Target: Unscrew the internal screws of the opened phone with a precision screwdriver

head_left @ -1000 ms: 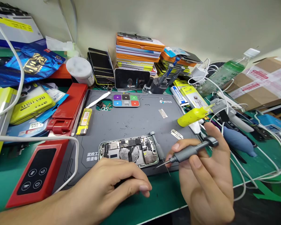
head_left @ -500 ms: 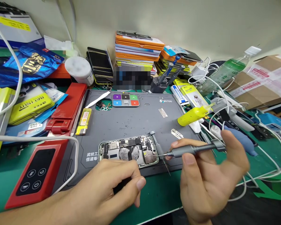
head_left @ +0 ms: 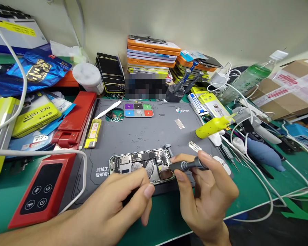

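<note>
on the grey mat (head_left: 149, 131), near edge: opened phone (head_left: 141, 165), internals bare. right hand (head_left: 207, 194) clamped on screwdriver (head_left: 188, 165), tip at phone's right end. left hand (head_left: 118, 201) pinches lower edge, steadying. step looks like screw work; next calls for seating the tip squarely.

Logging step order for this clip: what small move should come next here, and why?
Probably seat the bit in a screw head: the right hand holds the screwdriver with its tip over the opened phone, which the left hand steadies.
</note>
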A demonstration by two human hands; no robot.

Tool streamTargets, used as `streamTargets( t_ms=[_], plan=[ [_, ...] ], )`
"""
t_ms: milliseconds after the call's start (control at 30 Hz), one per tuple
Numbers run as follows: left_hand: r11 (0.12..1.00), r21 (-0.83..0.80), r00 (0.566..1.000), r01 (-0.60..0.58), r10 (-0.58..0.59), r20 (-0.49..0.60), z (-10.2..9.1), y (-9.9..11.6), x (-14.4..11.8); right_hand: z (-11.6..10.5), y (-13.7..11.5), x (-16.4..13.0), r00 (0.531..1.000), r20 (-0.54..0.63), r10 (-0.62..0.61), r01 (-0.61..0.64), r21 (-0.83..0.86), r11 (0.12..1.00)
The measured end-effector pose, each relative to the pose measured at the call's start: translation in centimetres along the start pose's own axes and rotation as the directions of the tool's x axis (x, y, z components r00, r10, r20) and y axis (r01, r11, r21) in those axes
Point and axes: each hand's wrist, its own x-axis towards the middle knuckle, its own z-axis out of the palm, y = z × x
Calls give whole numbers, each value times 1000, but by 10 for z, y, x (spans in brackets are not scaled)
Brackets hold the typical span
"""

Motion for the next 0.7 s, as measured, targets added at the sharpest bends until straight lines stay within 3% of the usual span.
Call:
streamTargets(
  t_ms=[333, 700],
  plan=[
    [999, 32, 1000, -12, 12, -7, 0, 1, 1, -3, -1, 1, 999, 34, 8, -6, -31, 1000],
    [999, 32, 1000, -19, 19, -7, 2, 2, 2, -5, -3, -1, 999, 44, 22, -25, 68, 997]
  ],
)
